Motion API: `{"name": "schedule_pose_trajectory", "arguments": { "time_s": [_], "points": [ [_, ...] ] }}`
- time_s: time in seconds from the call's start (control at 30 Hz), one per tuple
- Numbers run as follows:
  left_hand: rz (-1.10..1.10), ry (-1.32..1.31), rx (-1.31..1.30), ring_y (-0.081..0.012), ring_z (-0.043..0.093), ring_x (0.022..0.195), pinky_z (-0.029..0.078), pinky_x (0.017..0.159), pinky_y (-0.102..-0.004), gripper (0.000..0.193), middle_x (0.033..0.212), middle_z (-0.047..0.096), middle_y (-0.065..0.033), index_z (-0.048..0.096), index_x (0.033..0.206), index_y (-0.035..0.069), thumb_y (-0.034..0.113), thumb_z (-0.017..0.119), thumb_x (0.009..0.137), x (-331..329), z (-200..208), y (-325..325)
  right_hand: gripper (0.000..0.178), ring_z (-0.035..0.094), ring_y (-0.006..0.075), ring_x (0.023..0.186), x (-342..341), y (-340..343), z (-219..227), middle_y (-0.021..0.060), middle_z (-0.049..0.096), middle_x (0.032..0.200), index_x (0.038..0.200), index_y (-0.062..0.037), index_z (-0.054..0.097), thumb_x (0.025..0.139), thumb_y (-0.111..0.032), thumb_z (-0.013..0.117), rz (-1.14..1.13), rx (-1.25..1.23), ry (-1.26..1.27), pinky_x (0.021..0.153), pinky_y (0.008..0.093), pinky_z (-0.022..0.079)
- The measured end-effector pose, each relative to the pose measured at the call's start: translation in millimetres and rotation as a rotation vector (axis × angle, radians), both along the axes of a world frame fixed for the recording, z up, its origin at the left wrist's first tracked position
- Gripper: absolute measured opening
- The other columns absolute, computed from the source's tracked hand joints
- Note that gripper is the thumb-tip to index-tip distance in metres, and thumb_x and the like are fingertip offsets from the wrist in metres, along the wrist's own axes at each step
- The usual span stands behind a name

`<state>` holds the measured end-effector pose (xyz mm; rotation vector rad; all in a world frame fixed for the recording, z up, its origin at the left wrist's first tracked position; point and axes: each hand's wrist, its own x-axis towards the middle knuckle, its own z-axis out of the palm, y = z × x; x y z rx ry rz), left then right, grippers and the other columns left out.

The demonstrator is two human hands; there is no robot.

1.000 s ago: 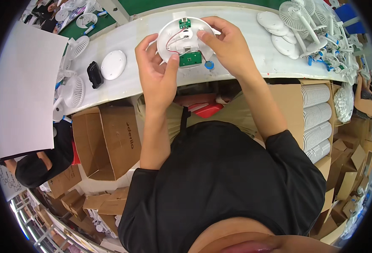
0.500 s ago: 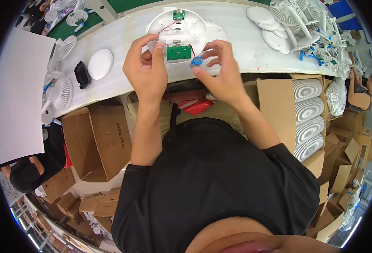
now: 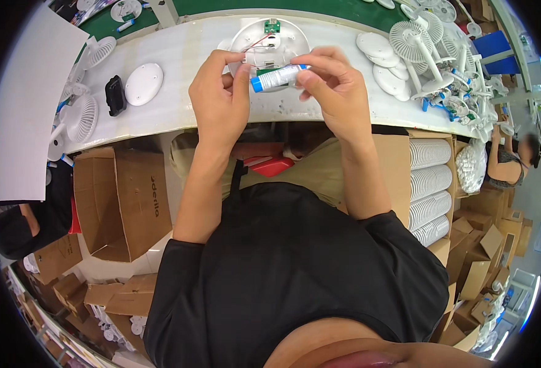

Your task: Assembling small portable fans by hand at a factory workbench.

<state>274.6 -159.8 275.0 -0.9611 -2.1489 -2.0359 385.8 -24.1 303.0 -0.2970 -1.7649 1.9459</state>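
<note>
A round white fan base [image 3: 292,38] lies on the table in front of me, its inside facing up. A small green circuit board [image 3: 272,26] sits at its far side, with thin red wire running across the shell. My left hand [image 3: 224,86] pinches thumb and forefinger at the base's left edge; what exactly lies between the fingertips is partly hidden. My right hand [image 3: 335,80] holds a white and blue cylindrical battery [image 3: 276,78] by its right end, tilted over the near part of the base. A second green board [image 3: 264,70] is mostly covered by the battery.
To the left lie a white disc [image 3: 144,84] and a black object [image 3: 117,96]. White discs [image 3: 378,46] and partly assembled fans [image 3: 414,40] crowd the right. Below the table edge stand an open carton [image 3: 120,202] and a box of stacked white grilles [image 3: 431,168]. Other people work at both sides.
My right hand has turned the battery from end-on to lengthwise and brought it over the near circuit board. My left hand stays at the base's edge. The whole view has shifted slightly.
</note>
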Motion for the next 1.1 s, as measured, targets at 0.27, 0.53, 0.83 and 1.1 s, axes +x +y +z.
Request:
{"name": "schedule_pose_trajectory", "arguments": {
  "time_s": [0.27, 0.53, 0.83, 1.1],
  "points": [
    [-0.027, -0.032, 0.060, -0.0117, 0.050, 0.056, 0.044, 0.050, -0.0226, 0.014, 0.082, 0.063, -0.0093, 0.060, 0.097, -0.001, -0.004, 0.059, 0.083, -2.6, 0.8, 3.5, 0.012, 0.056, 0.0121, 0.061, -28.7, -10.4, -5.7, 0.0108, 0.064, 0.084, 0.093, 0.0026, 0.071, 0.083, -0.005, 0.070, -0.347, 0.178, 0.070, 0.056, 0.0206, 0.046],
    [-0.044, -0.051, 0.125, -0.0105, 0.051, 0.054, 0.043, 0.049, -0.0210, 0.014, 0.082, 0.063, -0.0093, 0.060, 0.097, -0.001, -0.001, 0.064, 0.083, -4.2, -2.7, 3.4, 0.014, 0.054, 0.0126, 0.065, -43.9, -9.2, -23.6, 0.0087, 0.062, 0.088, 0.091, 0.0000, 0.069, 0.083, -0.011, 0.072, -0.610, 0.643, 0.121, 0.058, 0.0226, 0.044],
    [-0.015, 0.018, 0.110, -0.0095, 0.052, 0.057, 0.045, 0.051, -0.0198, 0.015, 0.082, 0.064, -0.0079, 0.060, 0.096, -0.001, 0.004, 0.069, 0.085, -11.0, -6.0, 8.3, 0.018, 0.057, 0.0158, 0.078, -59.2, 18.9, -41.6, 0.0085, 0.061, 0.093, 0.094, -0.0020, 0.064, 0.087, -0.018, 0.068, -0.346, 0.322, 0.116, 0.070, 0.0256, 0.047],
    [-0.046, -0.041, 0.160, -0.0096, 0.054, 0.067, 0.046, 0.058, -0.0190, 0.009, 0.089, 0.065, -0.0082, 0.063, 0.098, 0.000, 0.003, 0.063, 0.089, -21.5, 2.0, 1.4, 0.025, 0.062, 0.0215, 0.082, -20.5, 99.7, -87.8, 0.0114, 0.066, 0.093, 0.105, -0.0034, 0.065, 0.087, -0.021, 0.070, -0.475, 0.550, -0.373, 0.077, 0.0314, 0.051]
  ]
}}
